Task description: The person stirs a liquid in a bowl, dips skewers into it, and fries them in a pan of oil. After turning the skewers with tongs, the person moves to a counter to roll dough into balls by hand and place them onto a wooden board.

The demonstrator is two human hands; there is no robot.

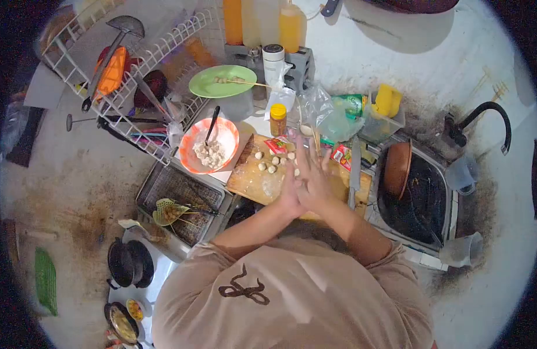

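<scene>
Over the wooden cutting board (250, 177), my left hand (291, 193) and my right hand (318, 185) are pressed palm to palm, fingers stretched forward. Whatever lies between the palms is hidden. Several small pale dough balls (262, 166) sit on the board just left of my hands, near a floury smudge. Red seasoning packets (274, 146) lie at the board's back edge and another at its right. A knife (355, 166) rests along the board's right side. Left of the board stands an orange-and-white bowl (188, 158) of pale dough mixture (209, 156) with a black-handled spoon (212, 123) in it.
A green plate (207, 87) with a skewer stands behind the bowl, near a yellow-lidded jar (278, 120). At right is a sink (431, 192) holding a brown bowl (397, 170), under a black faucet (484, 110). A wire rack tray (181, 200) and dish rack (163, 52) are left.
</scene>
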